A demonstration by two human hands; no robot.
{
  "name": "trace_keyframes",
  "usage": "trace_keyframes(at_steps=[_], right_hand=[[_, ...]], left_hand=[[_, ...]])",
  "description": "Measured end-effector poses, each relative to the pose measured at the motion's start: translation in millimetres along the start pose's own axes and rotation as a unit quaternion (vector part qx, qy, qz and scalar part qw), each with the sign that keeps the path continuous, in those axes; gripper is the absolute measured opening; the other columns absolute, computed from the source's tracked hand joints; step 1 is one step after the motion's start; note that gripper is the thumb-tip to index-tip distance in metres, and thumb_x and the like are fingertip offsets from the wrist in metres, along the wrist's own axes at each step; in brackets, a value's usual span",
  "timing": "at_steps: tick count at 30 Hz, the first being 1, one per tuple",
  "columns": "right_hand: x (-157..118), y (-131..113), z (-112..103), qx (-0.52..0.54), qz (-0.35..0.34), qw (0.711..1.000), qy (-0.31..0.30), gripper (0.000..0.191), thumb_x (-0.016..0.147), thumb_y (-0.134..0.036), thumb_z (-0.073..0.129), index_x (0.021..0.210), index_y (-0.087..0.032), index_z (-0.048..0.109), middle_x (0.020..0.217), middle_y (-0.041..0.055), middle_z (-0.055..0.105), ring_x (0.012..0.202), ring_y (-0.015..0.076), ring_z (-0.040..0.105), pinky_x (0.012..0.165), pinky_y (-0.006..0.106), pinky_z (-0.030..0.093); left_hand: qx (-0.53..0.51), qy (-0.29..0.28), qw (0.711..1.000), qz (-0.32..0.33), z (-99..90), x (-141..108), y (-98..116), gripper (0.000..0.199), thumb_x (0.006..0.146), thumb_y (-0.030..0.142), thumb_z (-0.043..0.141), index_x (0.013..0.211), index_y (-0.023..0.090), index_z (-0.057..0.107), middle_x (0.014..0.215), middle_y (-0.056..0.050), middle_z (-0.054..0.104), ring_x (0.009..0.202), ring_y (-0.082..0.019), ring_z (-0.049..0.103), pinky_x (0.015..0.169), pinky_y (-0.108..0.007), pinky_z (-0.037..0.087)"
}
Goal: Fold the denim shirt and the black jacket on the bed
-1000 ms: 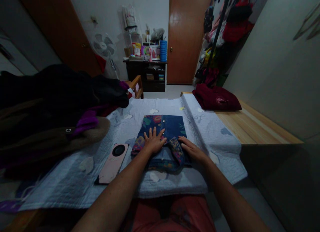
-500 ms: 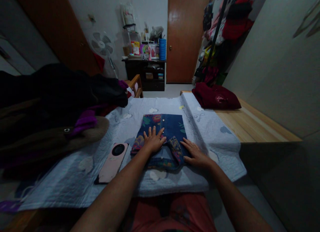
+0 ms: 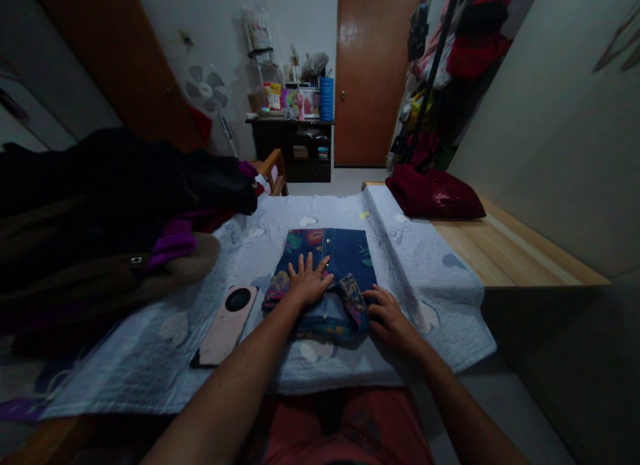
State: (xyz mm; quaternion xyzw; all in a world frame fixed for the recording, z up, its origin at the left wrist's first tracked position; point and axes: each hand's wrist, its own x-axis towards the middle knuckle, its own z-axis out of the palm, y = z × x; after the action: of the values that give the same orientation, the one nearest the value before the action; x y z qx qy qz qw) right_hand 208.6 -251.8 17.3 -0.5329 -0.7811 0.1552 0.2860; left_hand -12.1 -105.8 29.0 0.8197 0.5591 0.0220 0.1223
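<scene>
A folded blue denim shirt with a flower print and metal buttons lies in front of me, its collar towards my body. My left hand rests flat on its middle, fingers spread, just left of the collar opening. At the shirt's right edge is my right hand, its fingers a little bent and apart, the tips touching the cloth near the collar. No grip on the fabric shows in either hand. A pink phone with a round black camera ring lies left of my left forearm.
A pale blue quilted cover spreads under the shirt. Dark clothes are heaped on the left. A folded maroon garment lies on the wooden board at right. Behind stand a fan, a dark cabinet and a door.
My right hand's fingers have bent and drawn closer together at the shirt's right edge; before, they lay stretched out on it. My left hand and the shirt stay as they were.
</scene>
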Motion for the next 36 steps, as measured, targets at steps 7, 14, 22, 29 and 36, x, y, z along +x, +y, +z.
trace_keyframes(at_steps=[7,14,22,29,36], right_hand=[[12,-3,-30,0.020,0.018,0.998,-0.052,0.013,0.081,-0.018,0.054,0.077,-0.020,0.066,0.120,0.0101,0.060,0.114,0.0258,0.054,0.098,0.044,0.041],[69,-37,-20,0.004,0.061,0.997,0.044,0.020,0.084,-0.011,0.047,0.095,-0.018,0.062,0.099,0.0070,0.064,0.096,0.0191,0.057,0.088,0.032,0.044],[68,-47,12,-0.030,0.063,0.998,-0.007,0.018,0.083,-0.018,0.057,0.100,-0.017,0.062,0.096,0.0064,0.060,0.091,0.0190,0.054,0.082,0.030,0.042],[83,-39,-7,-0.026,0.062,0.994,-0.085,0.020,0.080,-0.008,0.049,0.078,-0.018,0.066,0.083,0.0035,0.063,0.080,0.0155,0.057,0.075,0.024,0.039],[146,-46,8,-0.040,0.086,0.995,0.015,0.026,0.091,-0.015,0.040,0.103,-0.015,0.063,0.098,0.0089,0.063,0.094,0.0174,0.056,0.084,0.026,0.040]], left_hand=[[-0.007,0.008,1.000,0.001,3.2,1,-2,0.065,0.089,0.066,0.028,0.148,0.040,0.021,0.160,-0.008,0.012,0.144,-0.040,0.005,0.107,-0.068,0.008],[-0.028,-0.002,1.000,0.003,1.7,2,-2,0.066,0.088,0.066,0.030,0.148,0.040,0.021,0.160,-0.006,0.010,0.144,-0.041,0.003,0.107,-0.069,0.006],[-0.123,-0.099,0.987,0.009,-24.6,6,-11,0.055,0.095,0.055,0.017,0.147,0.040,0.024,0.161,-0.005,0.006,0.146,-0.032,-0.002,0.110,-0.063,0.004],[-0.115,-0.123,0.986,0.013,-27.2,7,-12,0.063,0.091,0.051,0.033,0.150,0.037,0.015,0.161,-0.007,0.000,0.145,-0.031,-0.009,0.110,-0.062,-0.002],[-0.110,-0.106,0.988,0.017,-13.6,10,-17,0.073,0.089,0.056,0.031,0.152,0.029,0.006,0.160,-0.012,-0.003,0.145,-0.030,-0.011,0.111,-0.060,-0.005]])
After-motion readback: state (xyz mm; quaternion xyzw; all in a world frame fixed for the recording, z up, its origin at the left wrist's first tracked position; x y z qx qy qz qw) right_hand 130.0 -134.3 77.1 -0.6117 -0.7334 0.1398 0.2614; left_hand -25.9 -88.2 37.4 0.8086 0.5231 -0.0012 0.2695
